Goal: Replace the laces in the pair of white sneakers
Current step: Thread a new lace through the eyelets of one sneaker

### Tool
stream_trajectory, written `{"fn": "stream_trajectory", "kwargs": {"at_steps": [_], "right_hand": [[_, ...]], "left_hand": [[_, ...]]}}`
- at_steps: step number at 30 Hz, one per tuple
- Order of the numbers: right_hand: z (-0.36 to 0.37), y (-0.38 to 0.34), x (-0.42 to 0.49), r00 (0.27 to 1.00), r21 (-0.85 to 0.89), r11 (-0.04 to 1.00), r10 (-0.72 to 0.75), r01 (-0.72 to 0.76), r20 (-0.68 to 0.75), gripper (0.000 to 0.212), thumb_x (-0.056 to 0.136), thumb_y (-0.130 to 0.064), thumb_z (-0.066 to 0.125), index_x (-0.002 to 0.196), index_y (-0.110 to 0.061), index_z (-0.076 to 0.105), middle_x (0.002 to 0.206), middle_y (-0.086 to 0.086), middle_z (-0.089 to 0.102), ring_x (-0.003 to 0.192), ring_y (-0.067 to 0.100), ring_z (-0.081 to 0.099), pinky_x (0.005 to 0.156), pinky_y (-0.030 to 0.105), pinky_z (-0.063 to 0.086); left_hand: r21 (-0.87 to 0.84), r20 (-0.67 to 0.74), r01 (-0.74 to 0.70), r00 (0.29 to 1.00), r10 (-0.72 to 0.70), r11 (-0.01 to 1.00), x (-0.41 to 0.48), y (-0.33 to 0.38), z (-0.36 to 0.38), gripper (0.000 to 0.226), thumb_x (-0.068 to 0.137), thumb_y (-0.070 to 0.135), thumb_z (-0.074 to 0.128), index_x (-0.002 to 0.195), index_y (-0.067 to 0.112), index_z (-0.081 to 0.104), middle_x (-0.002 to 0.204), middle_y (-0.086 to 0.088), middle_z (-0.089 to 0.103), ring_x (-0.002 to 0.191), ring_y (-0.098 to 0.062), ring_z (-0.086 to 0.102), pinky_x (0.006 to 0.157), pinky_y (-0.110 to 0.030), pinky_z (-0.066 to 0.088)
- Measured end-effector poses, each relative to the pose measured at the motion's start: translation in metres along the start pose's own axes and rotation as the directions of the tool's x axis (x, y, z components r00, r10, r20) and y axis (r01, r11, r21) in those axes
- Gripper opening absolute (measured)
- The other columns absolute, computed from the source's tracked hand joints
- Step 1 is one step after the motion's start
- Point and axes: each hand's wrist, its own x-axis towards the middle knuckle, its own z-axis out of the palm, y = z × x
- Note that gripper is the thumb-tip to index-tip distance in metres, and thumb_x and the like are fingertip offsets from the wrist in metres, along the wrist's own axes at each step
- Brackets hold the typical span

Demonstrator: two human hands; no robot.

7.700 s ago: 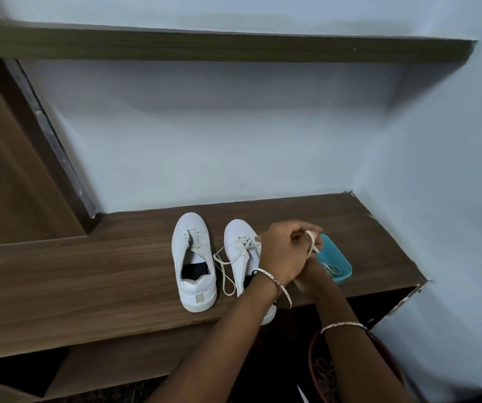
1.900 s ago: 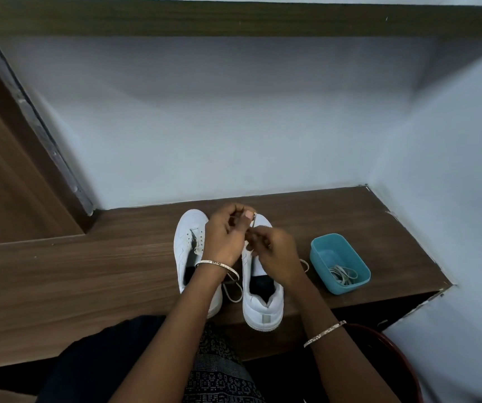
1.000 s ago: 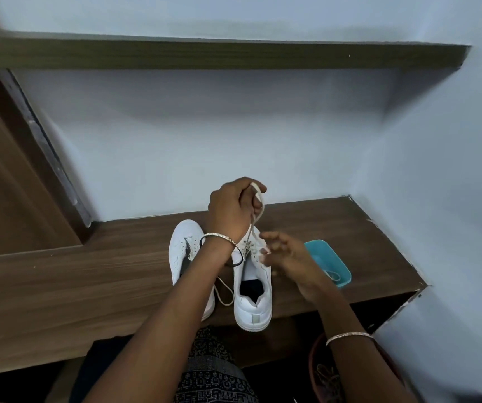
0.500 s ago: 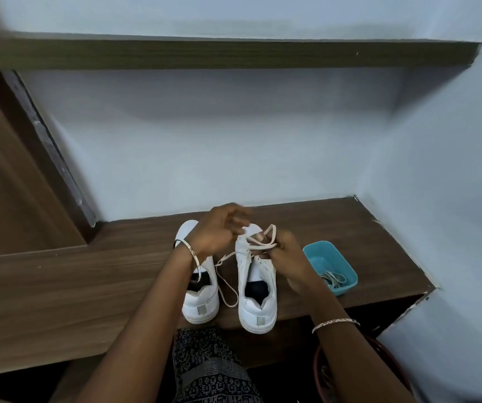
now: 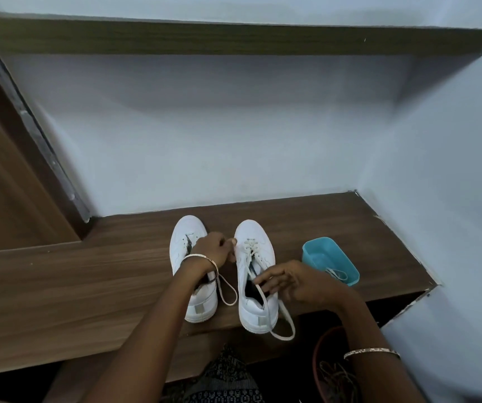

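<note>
White lace (image 5: 250, 248) half-threaded through the sneaker (image 5: 251, 231); left hand (image 5: 213, 249) pinches one strand beside its eyelets, right hand (image 5: 295, 283) another over its opening.

Home nook, wooden shelf (image 5: 59, 286) (blue walls (image 5: 234, 141))

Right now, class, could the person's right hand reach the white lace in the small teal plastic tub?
Probably yes: the teal plastic tub sits open-topped beside the right hand, nothing stands between them, and nothing covers the white lace.
</note>
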Motion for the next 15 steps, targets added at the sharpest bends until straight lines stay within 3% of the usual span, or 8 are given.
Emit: {"fn": "stream_trajectory", "kwargs": {"at_steps": [1, 3, 6, 7, 8, 10, 12, 15], "right_hand": [[-0.003, -0.003, 0.003, 0.998, -0.009, 1.0, 0.014, -0.014, -0.054, 0.067, 0.07, 0.024, 0.046, 0.121, -0.014, 0.069, 0.106, 0.006, 0.075, 0.099, 0.016, 0.072, 0.089, 0.035, 0.058], [-0.003, -0.008, 0.012, 0.951, -0.078, 0.995, 0.036, -0.063, -0.307, 0.047, 0.076, 0.017, 0.052, 0.104, -0.016, 0.071, 0.09, 0.003, 0.077, 0.084, 0.012, 0.073, 0.086, 0.039, 0.058], [0.009, -0.008, 0.029, 0.784, -0.06, 0.982, 0.106, -0.179, -0.611, 0.02, 0.084, -0.006, 0.064, 0.091, -0.024, 0.069, 0.082, -0.008, 0.073, 0.078, 0.007, 0.068, 0.084, 0.036, 0.056], [0.015, -0.01, 0.034, 0.767, -0.031, 0.979, 0.14, -0.203, -0.626, 0.014, 0.084, -0.016, 0.07, 0.095, -0.024, 0.069, 0.088, -0.009, 0.071, 0.081, 0.007, 0.065, 0.083, 0.031, 0.055], [0.02, -0.012, 0.038, 0.768, -0.024, 0.972, 0.171, -0.235, -0.617, 0.02, 0.083, -0.024, 0.074, 0.102, -0.022, 0.068, 0.095, -0.007, 0.069, 0.086, 0.008, 0.063, 0.083, 0.027, 0.053], [0.03, -0.013, 0.045, 0.786, -0.059, 0.959, 0.191, -0.277, -0.588, 0.037, 0.08, -0.031, 0.077, 0.113, -0.019, 0.065, 0.107, -0.004, 0.066, 0.097, 0.012, 0.062, 0.084, 0.028, 0.051], [0.035, -0.014, 0.05, 0.768, -0.109, 0.943, 0.185, -0.314, -0.613, 0.035, 0.084, -0.028, 0.073, 0.116, -0.018, 0.065, 0.111, -0.001, 0.067, 0.102, 0.017, 0.064, 0.086, 0.03, 0.053], [0.038, -0.011, 0.054, 0.701, -0.076, 0.942, 0.189, -0.328, -0.687, 0.02, 0.09, -0.021, 0.066, 0.108, -0.014, 0.07, 0.105, 0.004, 0.072, 0.097, 0.021, 0.067, 0.086, 0.037, 0.055]], "left_hand": [[-0.12, -0.008, -0.001, 1.0, 0.0, 0.993, -0.001, 0.004, -0.003, 0.038, 0.1, 0.039, 0.048, 0.081, 0.01, 0.063, 0.069, -0.001, 0.073, 0.075, -0.015, 0.066, 0.075, -0.031, 0.046], [-0.372, -0.048, -0.043, 0.998, 0.027, 0.927, -0.005, 0.017, -0.01, 0.043, 0.1, 0.038, 0.051, 0.072, 0.007, 0.059, 0.059, -0.004, 0.068, 0.065, -0.018, 0.068, 0.073, -0.03, 0.048], [-0.667, -0.086, -0.07, 0.996, 0.017, 0.742, -0.017, 0.043, -0.024, 0.042, 0.099, 0.035, 0.056, 0.066, 0.009, 0.054, 0.06, -0.007, 0.055, 0.056, -0.019, 0.059, 0.053, -0.021, 0.048], [-0.703, -0.104, -0.091, 0.994, 0.025, 0.706, -0.02, 0.051, -0.028, 0.042, 0.098, 0.035, 0.057, 0.066, 0.008, 0.055, 0.062, -0.008, 0.055, 0.058, -0.02, 0.056, 0.051, -0.018, 0.047], [-0.716, -0.125, -0.119, 0.991, 0.042, 0.688, -0.021, 0.058, -0.031, 0.043, 0.097, 0.036, 0.058, 0.065, 0.009, 0.055, 0.065, -0.009, 0.057, 0.062, -0.023, 0.056, 0.054, -0.018, 0.048], [-0.735, -0.166, -0.173, 0.983, 0.074, 0.655, -0.022, 0.069, -0.036, 0.045, 0.095, 0.041, 0.06, 0.061, 0.012, 0.058, 0.079, -0.007, 0.067, 0.077, -0.022, 0.063, 0.074, -0.026, 0.053], [-0.776, -0.177, -0.206, 0.978, 0.107, 0.596, -0.022, 0.076, -0.041, 0.046, 0.096, 0.043, 0.057, 0.059, 0.015, 0.059, 0.102, -0.005, 0.074, 0.099, -0.015, 0.068, 0.089, -0.036, 0.05], [-0.863, -0.155, -0.23, 0.968, 0.197, 0.449, -0.027, 0.085, -0.051, 0.045, 0.102, 0.042, 0.043, 0.074, 0.013, 0.064, 0.112, -0.011, 0.073, 0.11, -0.022, 0.068, 0.086, -0.036, 0.048]]}}
